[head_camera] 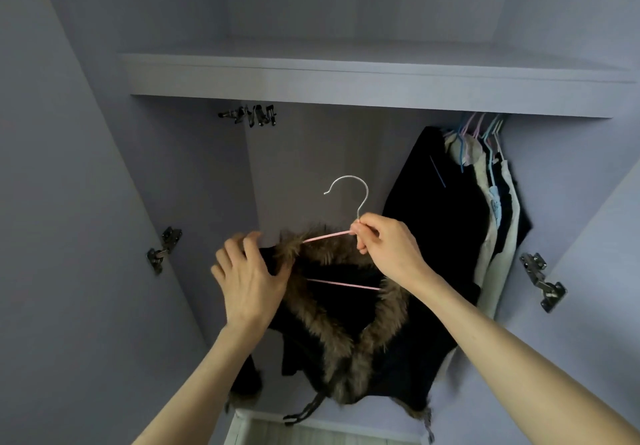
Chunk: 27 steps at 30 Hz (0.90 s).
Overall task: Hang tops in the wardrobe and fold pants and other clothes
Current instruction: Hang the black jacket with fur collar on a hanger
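1. Right hand (381,243) – thumb and forefinger pinched on the neck of the pink hanger (341,283), right where the metal hook (349,191) meets the arms; other fingers curled under.
2. Left hand (249,281) – fingers spread and fairly straight, pressed flat on the left shoulder of the black fur-trimmed jacket (346,351). No curl round the cloth visible; thumb lies toward the fur collar. Reads as smoothing or seating the shoulder, not gripping.
3. Jacket is on the hanger, draped below both hands, in front of the open wardrobe (311,153). Hanger bar runs roughly level, left to right, between the two hands.
4. Key relation: hook points straight up from the right fingertips, opening to the left. The rail itself is hidden behind the shelf (346,77) lip; it must sit up and to the right of the fingers, where the hung clothes (485,184) are bunched. Right hand is nearer – it does the lift.
5. Counts: 1 jacket in hand, 1 hanger in hand, 1 dark garment plus several pale ones already hung – exact number can't be told; 3 door hinges visible; a cluster of metal clips (251,115) under the shelf, count unclear.
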Tool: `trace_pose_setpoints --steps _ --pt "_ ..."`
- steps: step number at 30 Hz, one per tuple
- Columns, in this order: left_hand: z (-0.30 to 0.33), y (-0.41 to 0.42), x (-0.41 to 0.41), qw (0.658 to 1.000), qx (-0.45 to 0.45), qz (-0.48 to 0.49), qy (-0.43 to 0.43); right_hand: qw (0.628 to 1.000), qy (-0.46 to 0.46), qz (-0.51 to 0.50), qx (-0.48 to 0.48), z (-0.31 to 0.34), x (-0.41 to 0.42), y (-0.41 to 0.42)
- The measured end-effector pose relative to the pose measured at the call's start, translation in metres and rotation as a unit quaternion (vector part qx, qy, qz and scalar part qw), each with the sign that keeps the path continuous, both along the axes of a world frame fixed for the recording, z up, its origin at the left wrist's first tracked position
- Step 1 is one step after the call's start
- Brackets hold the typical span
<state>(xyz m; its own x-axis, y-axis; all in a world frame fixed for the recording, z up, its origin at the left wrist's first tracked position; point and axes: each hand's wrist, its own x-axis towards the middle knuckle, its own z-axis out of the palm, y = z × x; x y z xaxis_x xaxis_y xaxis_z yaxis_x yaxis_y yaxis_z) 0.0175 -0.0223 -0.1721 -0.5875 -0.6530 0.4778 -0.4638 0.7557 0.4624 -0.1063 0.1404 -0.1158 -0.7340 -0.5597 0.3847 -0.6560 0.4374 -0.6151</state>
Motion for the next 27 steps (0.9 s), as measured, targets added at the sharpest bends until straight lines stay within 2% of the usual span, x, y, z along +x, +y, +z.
trace_pose_setpoints --steps 4,6,8,10,12,14,17,20,22,27 --pt "0.008 0.007 -0.012 0.998 0.043 -0.051 0.012 1.0 -0.005 -0.002 0.012 0.005 -0.003 0.008" --pt "0.022 0.005 -0.021 0.995 0.054 -0.064 0.05 0.999 0.023 -0.005 0.044 0.005 -0.005 0.016" --pt "0.043 0.001 -0.029 0.992 0.032 -0.076 0.099 0.994 0.065 -0.026 0.084 0.002 -0.008 0.027" --pt "0.057 -0.002 -0.034 0.985 -0.005 -0.13 0.115 0.991 0.074 -0.042 0.106 0.0 -0.013 0.036" --pt "0.057 0.0 -0.038 0.974 -0.059 -0.212 0.051 0.995 0.052 -0.039 0.081 0.002 -0.018 0.043" --pt "0.047 0.002 -0.039 0.966 -0.076 -0.246 -0.016 0.999 0.024 -0.027 0.027 0.006 -0.024 0.045" --pt "0.039 0.002 -0.039 0.97 -0.069 -0.235 0.012 1.0 0.013 -0.017 -0.013 0.008 -0.026 0.047" --pt "0.04 0.003 -0.044 0.953 -0.143 -0.26 -0.067 1.0 0.014 -0.011 -0.025 0.006 -0.024 0.046" --pt "0.045 0.013 -0.048 0.944 -0.163 -0.275 -0.083 1.0 0.022 0.001 -0.019 0.007 -0.023 0.043" --pt "0.047 0.03 -0.05 0.938 -0.217 -0.266 -0.044 1.0 -0.014 0.02 -0.013 0.007 -0.024 0.048"
